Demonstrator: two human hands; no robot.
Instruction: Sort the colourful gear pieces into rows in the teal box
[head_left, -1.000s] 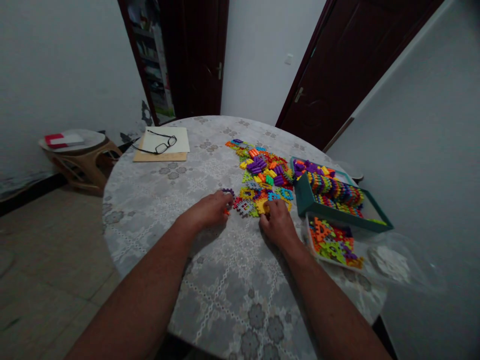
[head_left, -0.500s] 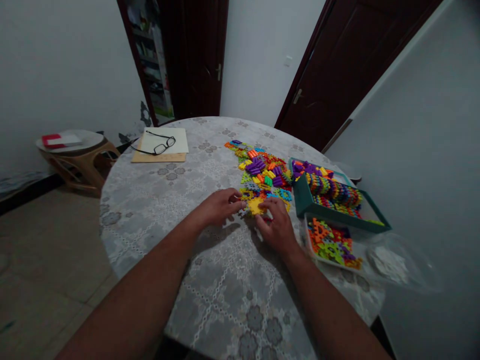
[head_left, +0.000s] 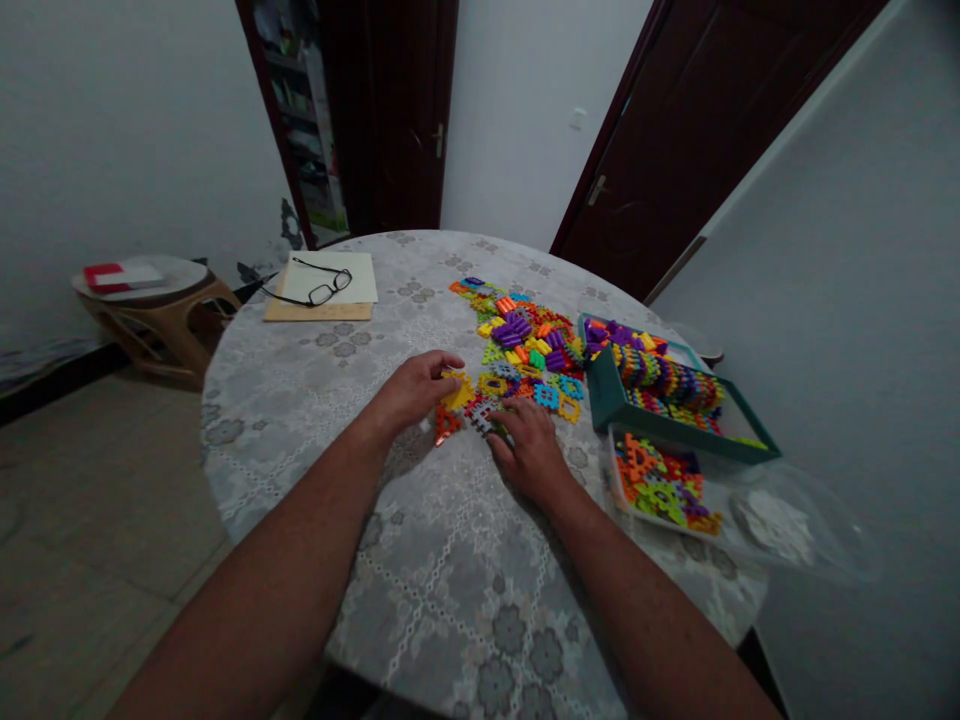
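My left hand [head_left: 417, 394] is closed on a yellow toothed building piece [head_left: 459, 391], pinched between thumb and fingers just over the table. An orange triangular piece [head_left: 448, 424] lies right below it. My right hand [head_left: 531, 448] rests low over the near end of the pile, its thumb and forefinger closed at the edge of a grey toothed piece [head_left: 481, 416]. Some of its fingertips are hidden among the pieces. Beyond both hands spreads a heap of colourful interlocking plastic pieces [head_left: 517, 332], purple, orange, yellow, green and blue.
To the right, a green box [head_left: 686, 432] holds rows of linked pieces. Nearer stands a clear plastic tub [head_left: 616, 480] of loose pieces, beside a clear bag [head_left: 814, 530]. Black glasses [head_left: 321, 294] lie on papers [head_left: 360, 275] at the far left of the round table [head_left: 420, 600].
My left hand has moved left and slightly away with the yellow piece, which was between both hands. My right hand has shifted a little left. The orange triangle now shows.
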